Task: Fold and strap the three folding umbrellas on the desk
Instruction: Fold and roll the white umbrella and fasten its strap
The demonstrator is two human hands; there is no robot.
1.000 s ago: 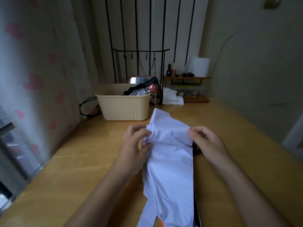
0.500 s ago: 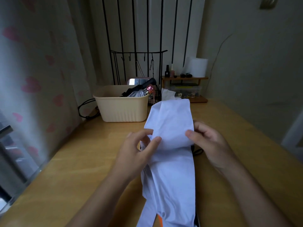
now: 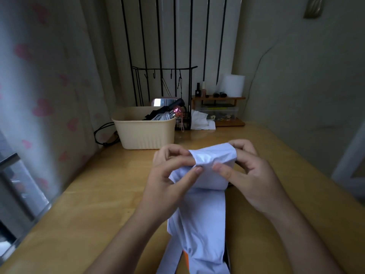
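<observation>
**Far flap of the white umbrella now rolled back between both grips**

Along the middle of the bench (image 3: 88, 224) the white umbrella (image 3: 205, 218) lies lengthwise, its pale canopy running out of view past the near edge with a sliver of orange beneath it. Further in, its far end has changed. A second ago it lay flat, pointing at the far edge, then it stood up, and now it is curled over toward the person in a tight roll. The left grip (image 3: 169, 175) pinches the roll's left side and the right grip (image 3: 250, 173) pinches its right. I judge the folding of this one well under way, with the strap not yet fastened. Near the far left corner the cream basket (image 3: 146, 135) holds a dark umbrella (image 3: 156, 113) and a silvery umbrella (image 3: 165, 116); whether those are strapped I cannot tell.
</observation>
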